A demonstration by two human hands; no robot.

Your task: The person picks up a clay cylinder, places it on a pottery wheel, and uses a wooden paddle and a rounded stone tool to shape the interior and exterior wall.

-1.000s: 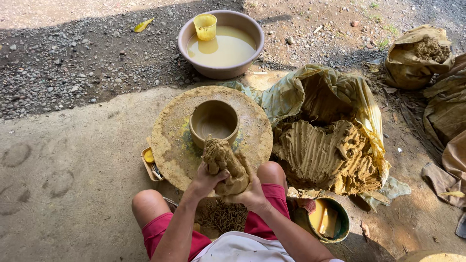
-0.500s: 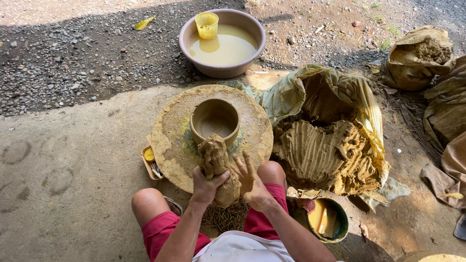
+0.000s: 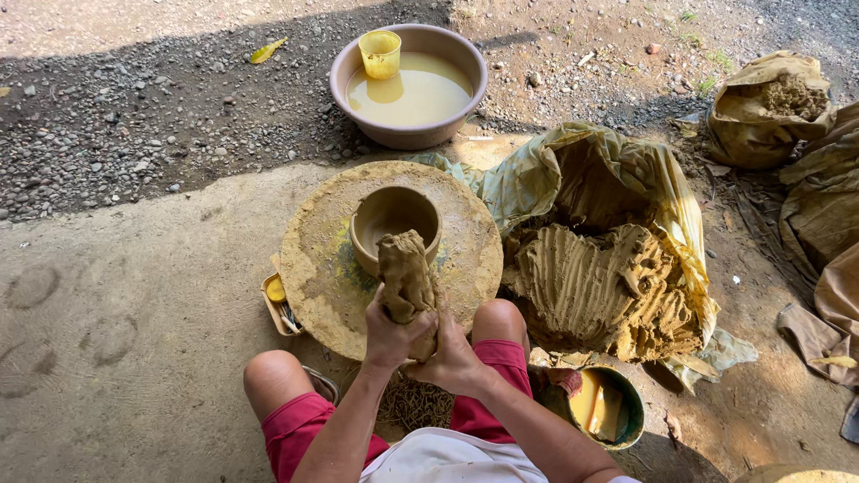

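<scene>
We see 2 hands, left hand (image 3: 391,333) and right hand (image 3: 450,360), apparently pressed together around an upright clay roll (image 3: 408,279) over the clay-coated wheel (image 3: 322,268).

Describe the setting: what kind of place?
Likely an outdoor pottery work spot on bare ground: a clay-caked turntable with an unfired bowl, a big clay heap on plastic sheeting, and a basin of muddy water.

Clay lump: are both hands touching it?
Touching. The head view shows the left hand and right hand wrapped around the clay lump's lower end.
</scene>
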